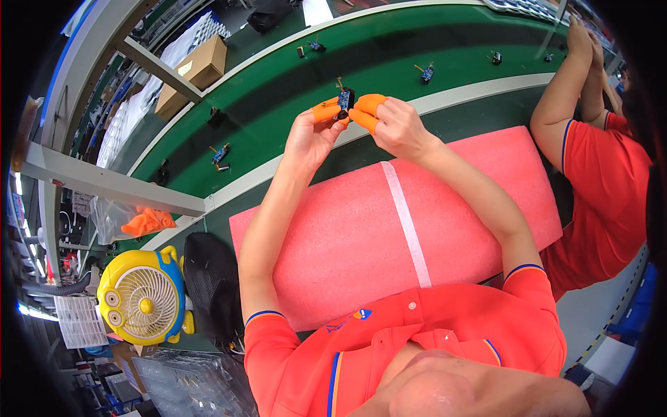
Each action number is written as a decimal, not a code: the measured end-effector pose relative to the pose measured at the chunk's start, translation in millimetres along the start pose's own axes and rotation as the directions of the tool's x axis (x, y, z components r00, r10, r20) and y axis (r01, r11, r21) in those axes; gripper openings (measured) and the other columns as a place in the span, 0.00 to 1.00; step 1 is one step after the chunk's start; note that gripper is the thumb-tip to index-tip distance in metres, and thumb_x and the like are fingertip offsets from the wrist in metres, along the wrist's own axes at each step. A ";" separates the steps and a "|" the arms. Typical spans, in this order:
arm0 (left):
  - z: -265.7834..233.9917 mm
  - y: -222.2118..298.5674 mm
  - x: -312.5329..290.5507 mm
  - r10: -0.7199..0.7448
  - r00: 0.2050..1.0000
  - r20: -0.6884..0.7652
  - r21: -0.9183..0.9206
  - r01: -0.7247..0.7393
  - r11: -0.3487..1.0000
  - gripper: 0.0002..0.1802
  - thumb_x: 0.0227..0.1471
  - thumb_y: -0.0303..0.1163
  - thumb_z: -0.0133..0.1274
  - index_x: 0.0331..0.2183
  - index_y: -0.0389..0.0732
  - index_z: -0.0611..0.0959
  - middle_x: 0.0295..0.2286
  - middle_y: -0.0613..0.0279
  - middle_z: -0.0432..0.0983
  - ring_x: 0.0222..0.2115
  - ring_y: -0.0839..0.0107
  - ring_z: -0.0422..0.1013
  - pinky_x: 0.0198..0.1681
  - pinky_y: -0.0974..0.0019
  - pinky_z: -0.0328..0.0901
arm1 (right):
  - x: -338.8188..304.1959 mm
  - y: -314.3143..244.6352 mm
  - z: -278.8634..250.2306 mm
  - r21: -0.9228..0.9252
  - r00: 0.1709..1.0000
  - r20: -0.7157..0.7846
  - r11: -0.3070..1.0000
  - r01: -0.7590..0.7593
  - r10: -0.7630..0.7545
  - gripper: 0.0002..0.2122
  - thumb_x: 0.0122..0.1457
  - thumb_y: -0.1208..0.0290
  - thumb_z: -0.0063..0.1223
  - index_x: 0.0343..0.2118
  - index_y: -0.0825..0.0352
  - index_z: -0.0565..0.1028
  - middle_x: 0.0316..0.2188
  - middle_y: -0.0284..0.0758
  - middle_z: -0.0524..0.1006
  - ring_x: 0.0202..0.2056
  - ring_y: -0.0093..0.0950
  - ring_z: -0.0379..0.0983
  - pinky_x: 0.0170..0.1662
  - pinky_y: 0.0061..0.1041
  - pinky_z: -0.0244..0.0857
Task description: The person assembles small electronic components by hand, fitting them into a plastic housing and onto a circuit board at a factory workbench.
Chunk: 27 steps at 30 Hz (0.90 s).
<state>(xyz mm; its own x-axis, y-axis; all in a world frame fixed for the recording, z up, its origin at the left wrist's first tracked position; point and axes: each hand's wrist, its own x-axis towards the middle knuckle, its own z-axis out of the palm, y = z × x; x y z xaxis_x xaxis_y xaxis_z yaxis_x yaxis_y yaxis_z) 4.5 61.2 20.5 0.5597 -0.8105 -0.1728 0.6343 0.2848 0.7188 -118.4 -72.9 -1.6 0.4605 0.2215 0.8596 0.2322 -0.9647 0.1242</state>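
Observation:
Over the near rail of the green conveyor belt, I hold up a small blue circuit board with black parts (344,99) and a thin brownish lead standing up from it. My left hand (314,132) pinches it from the left, with orange finger cots on its fingertips. From the right, my right hand (397,125), also in orange finger cots, has its fingertips against the black side of the board. The fingers hide part of the board's lower end. Beneath my forearms lies a pink foam block (340,236) with a white strip across it.
More small board assemblies (221,154) lie spaced along the green belt (389,52). A yellow fan (146,297), a black mesh bag (208,285) and a plastic bag of orange finger cots (147,221) sit at left. A co-worker's arms (566,90) reach the belt at right.

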 end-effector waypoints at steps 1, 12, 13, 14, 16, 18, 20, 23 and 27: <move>-1.1 -0.9 0.7 -0.009 1.000 0.016 -0.003 0.009 1.000 0.15 0.49 0.19 0.45 0.42 0.27 0.71 0.32 0.52 0.73 0.28 0.67 0.71 0.24 0.73 0.65 | 0.1 2.1 1.4 0.103 0.996 -0.022 0.991 -0.085 0.087 0.06 0.48 0.83 0.54 0.30 0.70 0.75 0.29 0.37 0.73 0.27 0.27 0.72 0.29 0.20 0.66; -2.3 1.3 0.8 0.098 0.955 0.279 0.119 -0.136 0.984 0.17 0.49 0.20 0.48 0.43 0.29 0.72 0.32 0.51 0.73 0.27 0.67 0.71 0.25 0.73 0.64 | 22.7 2.5 -19.6 0.639 0.593 0.483 0.204 -0.742 0.644 0.06 0.49 0.80 0.55 0.31 0.70 0.77 0.27 0.33 0.74 0.28 0.20 0.72 0.29 0.17 0.65; -2.1 2.2 0.7 0.090 0.950 0.299 0.113 -0.129 0.985 0.17 0.48 0.20 0.48 0.43 0.29 0.72 0.32 0.51 0.73 0.27 0.68 0.71 0.25 0.72 0.64 | 21.9 2.7 -19.9 0.658 0.673 0.405 0.313 -0.685 0.619 0.05 0.49 0.81 0.55 0.31 0.70 0.77 0.27 0.33 0.75 0.27 0.20 0.71 0.28 0.17 0.65; -1.8 2.8 0.3 0.083 0.944 0.320 0.106 -0.122 0.987 0.17 0.48 0.20 0.49 0.43 0.30 0.72 0.32 0.51 0.73 0.27 0.68 0.71 0.25 0.72 0.64 | 21.6 2.5 -20.3 0.667 0.746 0.326 0.418 -0.617 0.581 0.05 0.49 0.81 0.55 0.31 0.70 0.77 0.27 0.32 0.75 0.26 0.19 0.71 0.27 0.17 0.65; -0.9 2.7 -1.1 0.091 0.940 0.328 0.114 -0.135 0.984 0.17 0.48 0.20 0.49 0.43 0.30 0.72 0.32 0.51 0.73 0.27 0.68 0.71 0.25 0.72 0.64 | 21.5 1.9 -21.3 0.665 0.811 0.248 0.516 -0.540 0.529 0.05 0.49 0.81 0.55 0.31 0.70 0.77 0.27 0.32 0.75 0.25 0.19 0.70 0.26 0.17 0.65; 2.0 2.2 -3.4 0.103 0.932 0.346 0.132 -0.157 0.979 0.17 0.48 0.20 0.49 0.43 0.30 0.73 0.33 0.51 0.73 0.27 0.68 0.70 0.25 0.72 0.64 | 23.3 1.2 -24.4 0.560 0.823 0.227 0.621 -0.548 0.521 0.05 0.49 0.81 0.55 0.31 0.70 0.77 0.26 0.32 0.75 0.24 0.19 0.70 0.26 0.16 0.65; 7.3 0.2 -7.6 0.149 0.926 0.347 0.207 -0.231 0.951 0.17 0.49 0.20 0.49 0.43 0.30 0.73 0.33 0.52 0.73 0.27 0.69 0.70 0.25 0.72 0.64 | 27.0 -0.4 -28.3 0.503 0.829 0.218 0.668 -0.548 0.516 0.05 0.49 0.81 0.54 0.31 0.70 0.77 0.26 0.32 0.75 0.24 0.19 0.69 0.26 0.16 0.65; 14.3 -2.2 -13.1 0.238 0.902 0.360 0.354 -0.368 0.860 0.17 0.49 0.20 0.49 0.43 0.31 0.73 0.33 0.52 0.73 0.28 0.69 0.70 0.26 0.73 0.65 | 33.2 -3.8 -33.3 0.501 0.623 0.417 0.405 -0.765 0.662 0.05 0.49 0.82 0.53 0.30 0.71 0.76 0.24 0.32 0.75 0.23 0.18 0.69 0.23 0.16 0.62; 15.2 -2.8 -14.3 0.229 0.903 0.364 0.351 -0.361 0.864 0.18 0.49 0.19 0.49 0.44 0.31 0.72 0.33 0.53 0.73 0.28 0.70 0.70 0.26 0.72 0.65 | 32.6 2.7 -36.1 0.556 0.487 0.587 0.116 -0.823 0.647 0.05 0.48 0.82 0.54 0.29 0.72 0.76 0.23 0.33 0.75 0.22 0.17 0.68 0.21 0.15 0.61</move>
<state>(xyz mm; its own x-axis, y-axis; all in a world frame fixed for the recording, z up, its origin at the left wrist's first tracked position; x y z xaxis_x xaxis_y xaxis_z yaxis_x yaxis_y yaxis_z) -13.4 64.3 31.2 0.4564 -0.8528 0.2539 0.1587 0.3588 0.9198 -133.7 -73.4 44.6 0.8772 -0.4325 0.2085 0.1242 -0.2150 -0.9687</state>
